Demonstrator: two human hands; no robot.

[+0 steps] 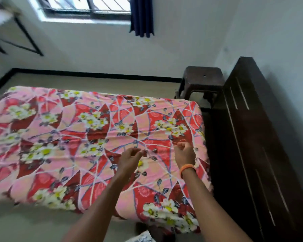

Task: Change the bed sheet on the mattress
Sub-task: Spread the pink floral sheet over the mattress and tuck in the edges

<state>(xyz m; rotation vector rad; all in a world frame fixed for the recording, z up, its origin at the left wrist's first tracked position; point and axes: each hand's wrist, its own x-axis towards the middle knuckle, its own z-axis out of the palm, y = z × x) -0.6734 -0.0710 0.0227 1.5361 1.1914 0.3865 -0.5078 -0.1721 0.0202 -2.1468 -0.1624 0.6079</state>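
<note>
1. Covering the mattress, the floral bed sheet lies flat, its edges draped to the floor.
2. Above the sheet's right end, the left hand and right hand hover, fingers loosely curled, gripping nothing.
3. Right of the sheet, a dark cabinet stands just beside its edge; a stool sits at the far corner.
4. Bare floor runs along the sheet's far and near sides.

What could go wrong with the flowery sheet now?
1. Both hands, the left hand and the right hand, hover over the sheet with curled fingers. Grabbing its middle would probably just bunch it up.
2. The cabinet stands close beside the mattress, so that side may be hard to untuck.
3. The sheet's near edge reaches the floor and might get stepped on.
</note>
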